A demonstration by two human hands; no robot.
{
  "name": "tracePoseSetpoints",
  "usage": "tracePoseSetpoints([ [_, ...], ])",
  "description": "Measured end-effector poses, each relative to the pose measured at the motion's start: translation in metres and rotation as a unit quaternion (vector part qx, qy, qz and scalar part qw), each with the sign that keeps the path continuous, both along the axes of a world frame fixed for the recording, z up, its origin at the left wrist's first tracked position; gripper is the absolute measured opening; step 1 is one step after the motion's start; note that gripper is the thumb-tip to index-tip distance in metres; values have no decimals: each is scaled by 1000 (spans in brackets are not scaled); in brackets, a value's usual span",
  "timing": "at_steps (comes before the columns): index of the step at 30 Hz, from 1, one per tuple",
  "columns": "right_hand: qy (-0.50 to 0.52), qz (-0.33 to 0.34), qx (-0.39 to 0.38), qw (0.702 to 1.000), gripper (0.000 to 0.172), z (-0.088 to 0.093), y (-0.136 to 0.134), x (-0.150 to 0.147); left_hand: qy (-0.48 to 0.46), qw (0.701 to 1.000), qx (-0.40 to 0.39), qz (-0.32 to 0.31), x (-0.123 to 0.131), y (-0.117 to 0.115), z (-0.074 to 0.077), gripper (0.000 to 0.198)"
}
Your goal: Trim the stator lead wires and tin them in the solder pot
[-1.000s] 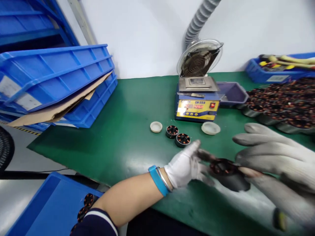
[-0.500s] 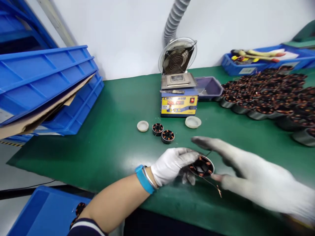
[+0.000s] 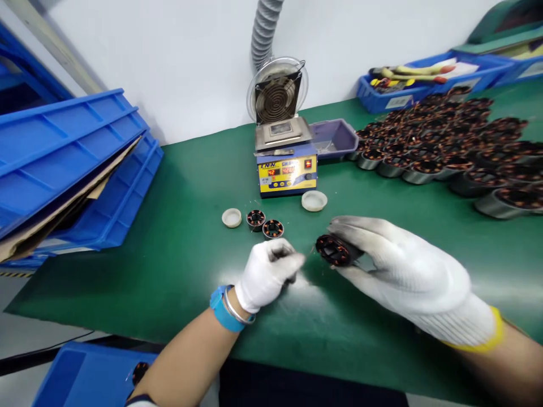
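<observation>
My right hand (image 3: 403,268), in a white glove, grips a motor stator (image 3: 334,251) with copper windings between thumb and fingers. The stator is tilted above the table, its wound face turned left. My left hand (image 3: 266,274), also gloved, is closed with thumb and fingertips together, just left of that stator. Whatever may be in its fingertips is too small to make out. Beyond the left hand, two stators stand side by side: a left one (image 3: 255,220) and a right one (image 3: 273,228).
A solder pot (image 3: 288,178) with lit displays stands under a grey duct hose (image 3: 265,34). White dishes (image 3: 231,218) flank the two stators. Many stators (image 3: 428,152) crowd the right side. Blue crates (image 3: 72,152) are stacked left; a blue tool bin (image 3: 386,102) sits behind.
The stator has passed from my left hand to my right hand and turned. My left hand has drawn away to the left and closed. The camera view has shifted slightly.
</observation>
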State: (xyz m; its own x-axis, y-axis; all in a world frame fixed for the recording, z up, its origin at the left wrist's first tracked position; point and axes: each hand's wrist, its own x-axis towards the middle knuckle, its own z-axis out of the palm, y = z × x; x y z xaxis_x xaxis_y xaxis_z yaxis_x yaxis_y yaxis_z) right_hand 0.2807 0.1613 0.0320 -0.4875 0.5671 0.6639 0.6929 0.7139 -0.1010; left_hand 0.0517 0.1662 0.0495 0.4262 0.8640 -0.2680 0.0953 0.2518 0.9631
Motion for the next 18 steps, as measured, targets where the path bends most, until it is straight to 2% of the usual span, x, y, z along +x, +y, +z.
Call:
tracePoseSetpoints([
  [1,-5,-4,17,1000,42,-1,-1,-2,-10,1000,-15,8,2,0,-1,42],
  [3,-20,-18,32,999,40,-2,-4,-6,-25,997,-66,-39,6,-1,-5,50],
  [5,-30,-26,34,999,39,-2,-6,-10,-37,992,-100,-70,10,-3,-7,50],
  [7,-29,-30,34,999,38,0,-6,-11,-47,994,-95,-33,9,-5,-6,42],
  [9,-23,-32,37,999,38,2,-6,-11,-89,993,-65,47,5,-3,-4,39],
  [13,-3,-40,39,998,38,0,-5,-9,-202,953,-9,226,-1,4,-5,44],
  [15,8,-60,25,998,36,-3,-4,-7,-203,949,-6,240,2,4,-11,48],
  [18,11,-151,-17,988,34,-3,7,-4,-138,976,-19,169,11,0,-24,47],
])
